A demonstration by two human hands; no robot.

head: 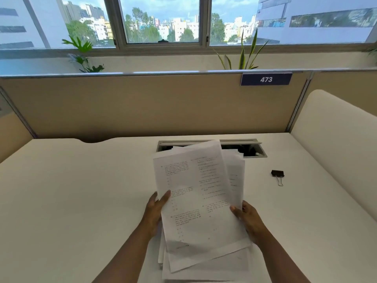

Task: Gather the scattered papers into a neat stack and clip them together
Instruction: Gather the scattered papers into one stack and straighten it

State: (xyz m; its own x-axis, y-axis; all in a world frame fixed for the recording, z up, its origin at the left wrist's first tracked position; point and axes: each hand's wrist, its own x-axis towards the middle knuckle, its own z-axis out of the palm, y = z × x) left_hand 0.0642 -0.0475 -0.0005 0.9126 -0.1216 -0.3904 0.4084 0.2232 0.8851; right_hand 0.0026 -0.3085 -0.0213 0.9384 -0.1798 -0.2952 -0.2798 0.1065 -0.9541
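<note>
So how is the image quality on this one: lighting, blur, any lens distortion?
Head view: even daylight from the window, with only soft shadows on the desk. Wide-angle bowing curves the partition top. The print on the papers is too soft to read; the binder clip and the 473 sign stay clear.
</note>
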